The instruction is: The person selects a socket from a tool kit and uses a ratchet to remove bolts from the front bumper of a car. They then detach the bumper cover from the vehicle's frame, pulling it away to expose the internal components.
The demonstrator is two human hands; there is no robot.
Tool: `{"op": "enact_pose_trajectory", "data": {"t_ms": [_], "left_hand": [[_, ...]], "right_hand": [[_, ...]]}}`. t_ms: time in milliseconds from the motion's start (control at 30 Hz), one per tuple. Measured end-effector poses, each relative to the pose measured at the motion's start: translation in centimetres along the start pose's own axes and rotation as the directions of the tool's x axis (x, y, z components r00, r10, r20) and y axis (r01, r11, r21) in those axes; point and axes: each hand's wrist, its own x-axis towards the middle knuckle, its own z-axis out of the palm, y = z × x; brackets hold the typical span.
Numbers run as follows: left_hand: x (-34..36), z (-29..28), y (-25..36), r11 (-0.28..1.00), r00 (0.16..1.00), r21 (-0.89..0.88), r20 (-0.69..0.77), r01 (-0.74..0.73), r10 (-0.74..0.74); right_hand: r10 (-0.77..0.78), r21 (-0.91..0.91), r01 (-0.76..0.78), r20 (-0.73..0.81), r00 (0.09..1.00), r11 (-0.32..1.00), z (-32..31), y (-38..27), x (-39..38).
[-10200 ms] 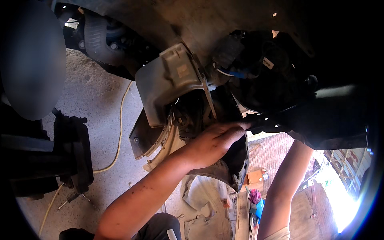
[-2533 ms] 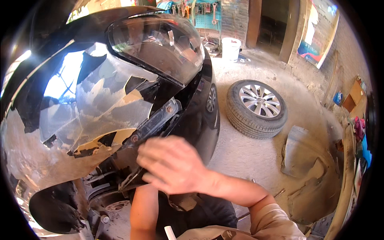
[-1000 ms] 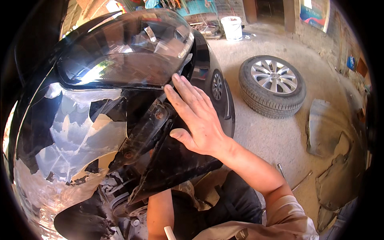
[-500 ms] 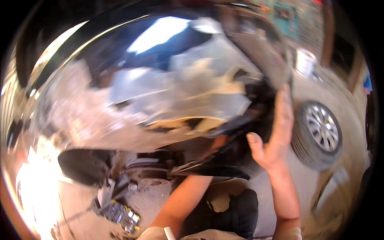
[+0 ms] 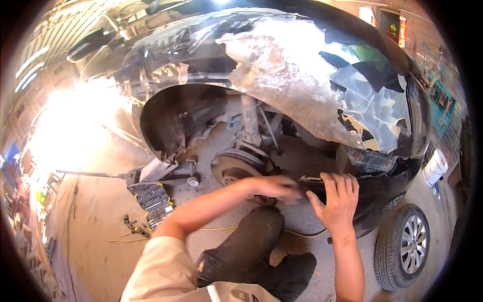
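My right hand is on the top edge of the loose black bumper panel, fingertips bent over its lip and thumb apart. My left hand, smeared by motion, is just left of that panel, below the wheel well, near the exposed brake disc; what its fingers do is unclear. Above both hands is the black car fender, with large patches of stripped, peeling paint. A metal bracket with bolts shows just behind the panel's edge.
A loose wheel is on the floor at right, below a white bucket. At left are a floor jack, an open socket set and loose tools. A yellow hose crosses the floor beneath me.
My view has swung leftward, showing the wheel well, jack and socket set. My left hand has come into view from behind the panel; my right hand's fingers have bent over the panel's edge.
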Motion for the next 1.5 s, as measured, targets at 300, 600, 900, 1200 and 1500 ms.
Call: {"op": "enact_pose_trajectory", "data": {"t_ms": [300,600,900,1200,1500], "left_hand": [[-31.1,0.8,-12.3,0.933,0.675,-0.128,-0.658,0.335,-0.333],[-35.8,-5.5,-24.0,0.765,0.346,0.030,-0.903,0.643,-0.255],[-32.3,-15.9,-32.4,0.880,-0.335,-0.186,-0.941,0.437,-0.032],[-30.5,-24.8,-35.9,0.994,-0.762,-0.069,-0.638,-0.086,-0.111],[-27.8,-23.1,-36.8,0.859,-0.592,0.079,-0.756,-0.506,-0.279]], "right_hand": [[0.028,0.014,-0.026,-0.089,0.996,1.000,1.9,-0.1,-0.7],[0.047,-0.078,-0.051,-0.048,0.998,0.996,4.2,-0.5,-0.7],[0.056,-0.260,-0.072,-0.067,0.996,0.963,4.3,-1.1,-0.9],[0.165,0.430,-0.159,0.023,0.986,0.889,21.2,-23.1,4.5],[0.133,0.522,-0.610,0.685,0.716,0.595,45.1,-41.6,12.9]]}}
